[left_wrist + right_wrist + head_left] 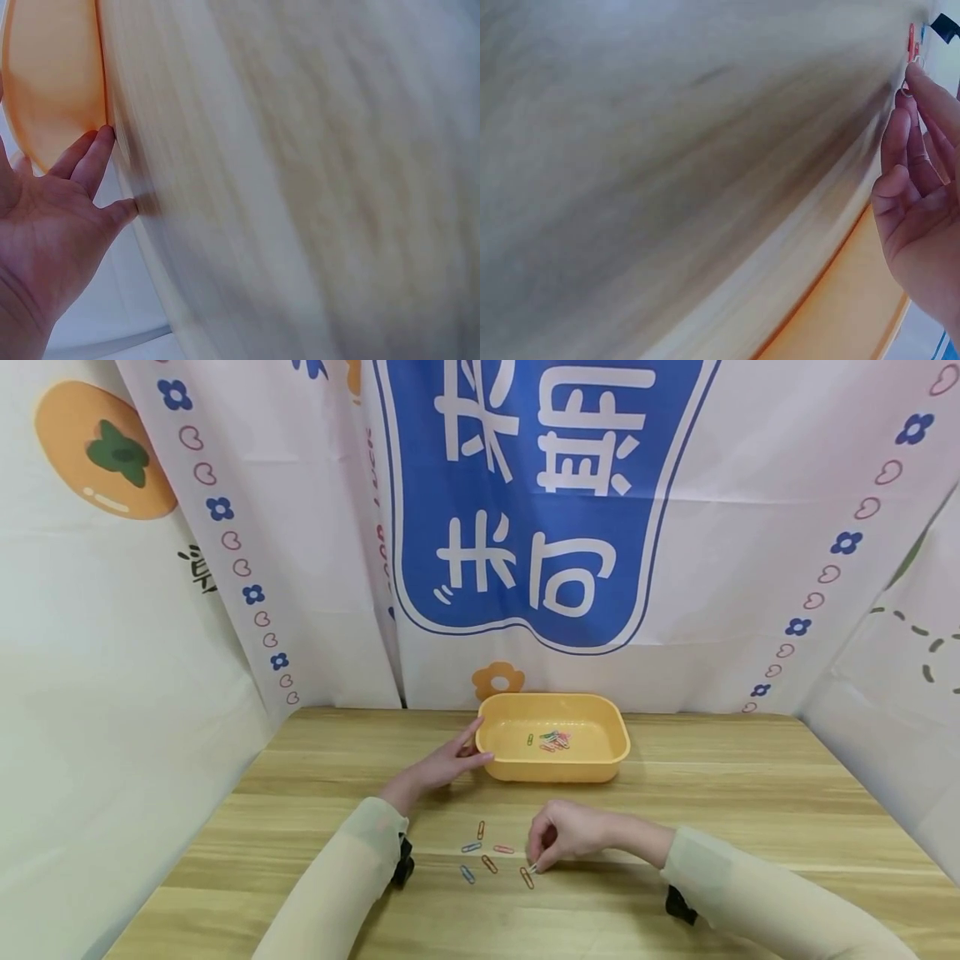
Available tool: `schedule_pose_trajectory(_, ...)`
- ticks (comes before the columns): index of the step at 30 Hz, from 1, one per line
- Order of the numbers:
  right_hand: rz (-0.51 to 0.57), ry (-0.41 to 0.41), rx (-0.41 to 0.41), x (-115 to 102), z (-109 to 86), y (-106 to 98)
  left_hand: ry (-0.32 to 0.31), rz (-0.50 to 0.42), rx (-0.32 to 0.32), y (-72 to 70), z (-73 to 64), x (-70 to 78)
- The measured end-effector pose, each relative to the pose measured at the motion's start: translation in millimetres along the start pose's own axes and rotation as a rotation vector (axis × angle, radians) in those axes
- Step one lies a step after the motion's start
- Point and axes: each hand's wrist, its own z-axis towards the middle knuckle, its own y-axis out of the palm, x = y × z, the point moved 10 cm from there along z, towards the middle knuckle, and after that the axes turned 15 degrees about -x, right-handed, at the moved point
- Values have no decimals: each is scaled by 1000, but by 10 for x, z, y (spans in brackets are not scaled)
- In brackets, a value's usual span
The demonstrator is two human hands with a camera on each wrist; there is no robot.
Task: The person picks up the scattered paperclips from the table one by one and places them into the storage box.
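Note:
My right hand (566,833) is low over the table, thumb and index finger pinching a white paper clip (533,867). Right beside that clip lies an orange-red paper clip (527,877). Farther left are a pink paper clip (503,849), a brown one (490,864), an orange one (482,830) and blue ones (467,874). With fingers spread and fairly straight, my left hand (446,762) touches the left end of a yellow plastic basin (555,772); the left wrist view shows the fingertips against its wall. Inside the basin, a small pile of mixed-colour paper clips (557,741) sits near the middle.
The wood-grain table (712,793) ends at the back against a hanging printed cloth (337,635), close behind the basin. More pale cloth hangs at both sides. Each wrist carries a black strapped device, the left one (402,862) near the loose clips.

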Motion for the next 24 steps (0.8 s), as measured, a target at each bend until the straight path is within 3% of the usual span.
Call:
schedule_pose_trajectory(15, -107, 1, 100, -207, -249, -290, 8, 2, -3, 12, -15, 57)
schedule_pose_trajectory(24, -110, 6, 121, -277, -431, -402, -19, -4, -19, 2, 21, 28)
